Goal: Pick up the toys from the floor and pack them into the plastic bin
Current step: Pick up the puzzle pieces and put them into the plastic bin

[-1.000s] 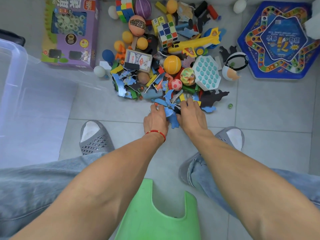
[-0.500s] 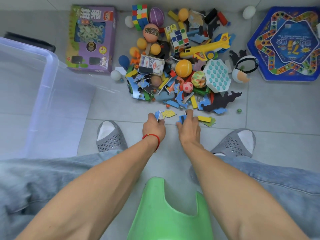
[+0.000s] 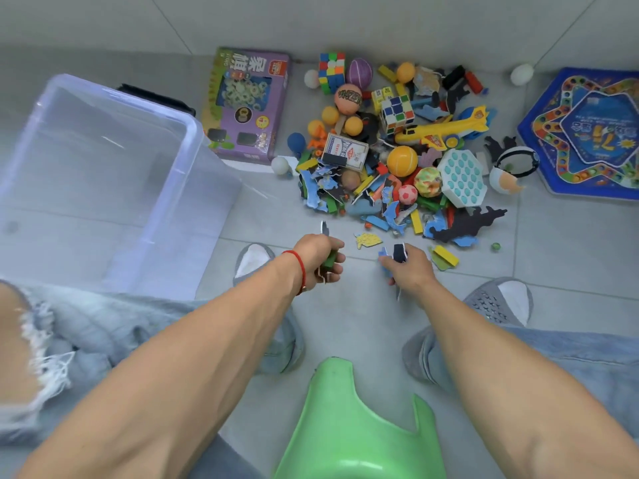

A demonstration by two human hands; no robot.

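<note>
A heap of toys (image 3: pixel 397 157) lies on the grey tiled floor: balls, puzzle cubes, a yellow plane, a card box, foam puzzle pieces. The clear plastic bin (image 3: pixel 103 181) stands at the left. My left hand (image 3: pixel 321 259) grips a bunch of foam puzzle pieces, raised just above the floor in front of the heap. My right hand (image 3: pixel 406 267) grips more flat puzzle pieces, a dark one sticking up between the fingers. A yellow piece (image 3: pixel 368 240) lies on the floor between the hands and the heap.
A purple game box (image 3: pixel 247 105) lies beside the bin. A blue hexagonal board game (image 3: pixel 587 133) sits at the far right, a white egg (image 3: pixel 522 75) beyond it. My slippered feet flank the hands. A green stool (image 3: pixel 349 426) is below me.
Both hands have drawn back from the heap's edge and lifted off the floor with puzzle pieces in them. The left hand has turned toward the bin side.
</note>
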